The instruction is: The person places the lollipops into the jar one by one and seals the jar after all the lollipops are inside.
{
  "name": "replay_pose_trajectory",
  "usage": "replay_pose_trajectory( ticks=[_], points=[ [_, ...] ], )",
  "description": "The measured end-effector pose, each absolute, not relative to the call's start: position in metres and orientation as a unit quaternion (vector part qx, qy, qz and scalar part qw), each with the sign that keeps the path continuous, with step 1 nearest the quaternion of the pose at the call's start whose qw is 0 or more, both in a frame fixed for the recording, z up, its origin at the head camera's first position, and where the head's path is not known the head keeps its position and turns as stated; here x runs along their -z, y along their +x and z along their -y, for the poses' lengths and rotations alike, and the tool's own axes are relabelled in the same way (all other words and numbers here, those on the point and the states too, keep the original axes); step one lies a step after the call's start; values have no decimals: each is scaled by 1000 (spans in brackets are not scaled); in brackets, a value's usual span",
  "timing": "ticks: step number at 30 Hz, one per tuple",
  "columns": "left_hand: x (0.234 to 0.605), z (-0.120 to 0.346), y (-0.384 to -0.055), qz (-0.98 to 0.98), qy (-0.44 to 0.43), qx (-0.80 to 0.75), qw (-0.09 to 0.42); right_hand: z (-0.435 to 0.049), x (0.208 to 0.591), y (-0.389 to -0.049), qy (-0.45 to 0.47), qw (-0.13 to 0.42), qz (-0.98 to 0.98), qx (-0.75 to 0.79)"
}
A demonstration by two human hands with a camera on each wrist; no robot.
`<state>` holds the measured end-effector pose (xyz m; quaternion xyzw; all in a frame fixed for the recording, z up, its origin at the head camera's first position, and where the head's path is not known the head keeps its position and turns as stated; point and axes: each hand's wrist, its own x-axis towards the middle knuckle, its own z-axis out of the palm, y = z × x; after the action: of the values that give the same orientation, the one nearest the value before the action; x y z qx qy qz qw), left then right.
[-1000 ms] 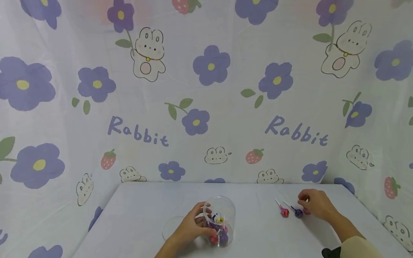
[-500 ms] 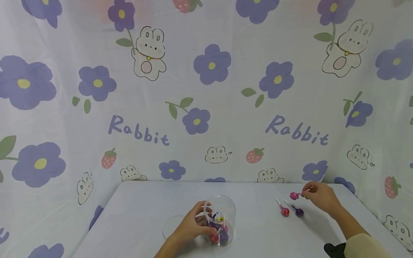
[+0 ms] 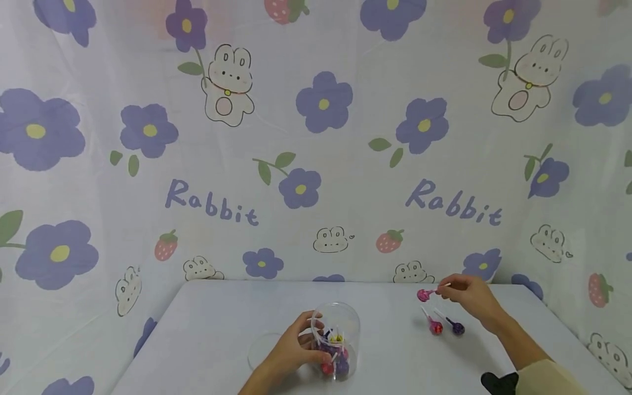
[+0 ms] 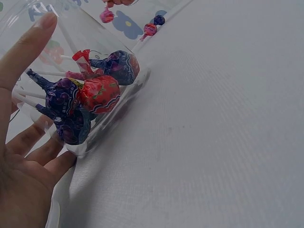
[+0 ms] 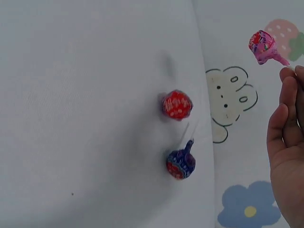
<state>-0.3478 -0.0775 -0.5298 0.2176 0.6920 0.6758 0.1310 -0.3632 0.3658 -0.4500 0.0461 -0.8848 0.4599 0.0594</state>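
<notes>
Above the table (image 3: 390, 351) | right hand (image 3: 471, 302) pinches pink lollipop (image 3: 423, 295) by its stick (image 3: 446, 285) | left hand (image 3: 295, 348) grips clear jar (image 3: 351, 325) | lollipop likely light, hard, slick-wrapped; stick probably best hold

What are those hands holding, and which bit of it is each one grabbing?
The right hand pinches a pink lollipop by its stick; the left hand grips a clear tub around its side wall.
</notes>
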Motion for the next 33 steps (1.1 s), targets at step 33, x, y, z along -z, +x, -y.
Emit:
replay_pose_trajectory(
  ticks=[33],
  points=[
    [532,77,-349,-703,217,-666,125,-238,413,-364,196,45,819,-537]
  ],
)
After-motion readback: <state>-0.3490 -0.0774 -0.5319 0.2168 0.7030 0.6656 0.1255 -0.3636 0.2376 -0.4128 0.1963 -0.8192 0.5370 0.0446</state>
